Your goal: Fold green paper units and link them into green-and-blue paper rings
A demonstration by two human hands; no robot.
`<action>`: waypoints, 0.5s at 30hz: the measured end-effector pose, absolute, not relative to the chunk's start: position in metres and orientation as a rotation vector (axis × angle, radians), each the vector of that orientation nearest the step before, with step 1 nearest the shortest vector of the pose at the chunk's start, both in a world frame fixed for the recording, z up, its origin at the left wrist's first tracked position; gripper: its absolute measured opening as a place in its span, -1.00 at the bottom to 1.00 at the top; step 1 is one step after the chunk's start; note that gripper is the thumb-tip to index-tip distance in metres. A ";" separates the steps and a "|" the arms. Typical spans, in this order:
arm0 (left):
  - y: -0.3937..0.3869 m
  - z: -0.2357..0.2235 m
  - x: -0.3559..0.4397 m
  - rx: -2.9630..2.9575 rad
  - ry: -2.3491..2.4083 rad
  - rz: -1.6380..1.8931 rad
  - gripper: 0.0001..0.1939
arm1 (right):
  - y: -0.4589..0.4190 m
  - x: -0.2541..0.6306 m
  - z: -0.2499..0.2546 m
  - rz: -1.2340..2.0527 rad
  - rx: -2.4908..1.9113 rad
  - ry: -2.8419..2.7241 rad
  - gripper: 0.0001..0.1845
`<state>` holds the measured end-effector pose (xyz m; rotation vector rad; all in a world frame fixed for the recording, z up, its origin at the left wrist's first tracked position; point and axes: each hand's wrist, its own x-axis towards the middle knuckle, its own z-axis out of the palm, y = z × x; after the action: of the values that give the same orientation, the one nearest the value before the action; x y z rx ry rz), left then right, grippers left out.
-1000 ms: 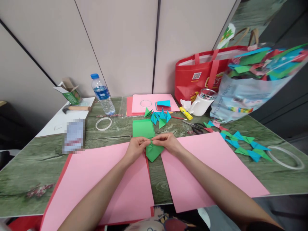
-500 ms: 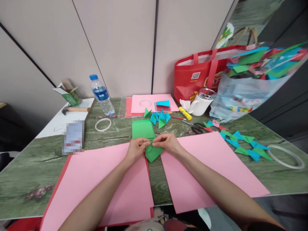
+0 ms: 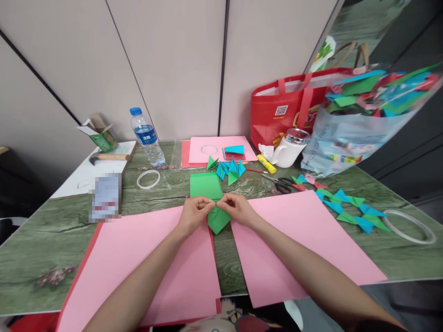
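A folded green paper piece (image 3: 218,219) lies on the green wood-grain table (image 3: 41,230), its point toward me. My left hand (image 3: 194,213) pinches its upper left edge with closed fingers. My right hand (image 3: 236,208) pinches its upper right edge, fingers closed too. Both hands meet above the piece. Just beyond them lies a stack of green paper squares (image 3: 205,185). Two large pink sheets flank the hands, one to the left (image 3: 152,267) and one to the right (image 3: 297,240).
Folded blue and green pieces (image 3: 228,168) sit behind the stack, with a chain of them (image 3: 353,210) at right. Scissors (image 3: 282,182), glue stick (image 3: 266,163), white mug (image 3: 290,147), red bag (image 3: 290,108), water bottle (image 3: 147,137), tape rings (image 3: 148,178) and hammer (image 3: 109,157) surround.
Both hands have shifted slightly closer together on the green piece, and the piece has narrowed a little. Nothing else on the table has moved.
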<state>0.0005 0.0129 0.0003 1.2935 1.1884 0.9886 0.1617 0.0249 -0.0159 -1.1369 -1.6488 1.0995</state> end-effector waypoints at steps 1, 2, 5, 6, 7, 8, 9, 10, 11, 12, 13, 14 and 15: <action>0.013 0.001 0.001 1.281 1.184 0.992 -0.73 | 0.025 0.163 -0.015 1.095 -1.121 -1.665 -0.67; 0.013 0.001 0.001 1.269 1.178 0.993 -0.73 | 0.026 0.164 -0.015 1.104 -1.110 -1.673 -0.65; 0.013 0.001 0.001 1.258 1.169 0.989 -0.73 | 0.027 0.168 -0.015 1.182 -1.106 -1.654 -0.61; 0.013 0.001 0.001 1.261 1.174 0.989 -0.73 | 0.027 0.168 -0.015 1.219 -1.102 -1.629 -0.61; 0.013 0.002 0.001 1.263 1.180 0.992 -0.73 | 0.028 0.168 -0.015 1.254 -1.092 -1.594 -0.61; 0.013 0.002 0.001 1.264 1.188 1.000 -0.74 | 0.028 0.168 -0.015 1.287 -1.077 -1.551 -0.63; 0.013 0.002 0.002 1.261 1.199 1.013 -0.74 | 0.028 0.167 -0.016 1.313 -1.060 -1.503 -0.65; 0.014 0.002 0.002 1.256 1.210 1.029 -0.75 | 0.028 0.167 -0.017 1.331 -1.045 -1.462 -0.66; 0.014 0.002 0.002 1.249 1.217 1.044 -0.75 | 0.028 0.166 -0.018 1.341 -1.035 -1.438 -0.67; 0.014 0.002 0.002 1.242 1.222 1.058 -0.75 | 0.028 0.165 -0.019 1.346 -1.030 -1.432 -0.67; 0.014 0.002 0.002 1.237 1.225 1.067 -0.75 | 0.028 0.165 -0.020 1.346 -1.029 -1.439 -0.67; 0.015 0.001 0.002 1.233 1.224 1.069 -0.74 | 0.028 0.165 -0.020 1.335 -1.031 -1.452 -0.68; 0.015 0.001 0.002 1.231 1.221 1.067 -0.73 | 0.028 0.165 -0.021 1.311 -1.033 -1.468 -0.69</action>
<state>0.0019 0.0149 0.0008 1.2311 1.2214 1.0673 0.1652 0.0283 -0.0208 -1.0330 -1.4677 1.3108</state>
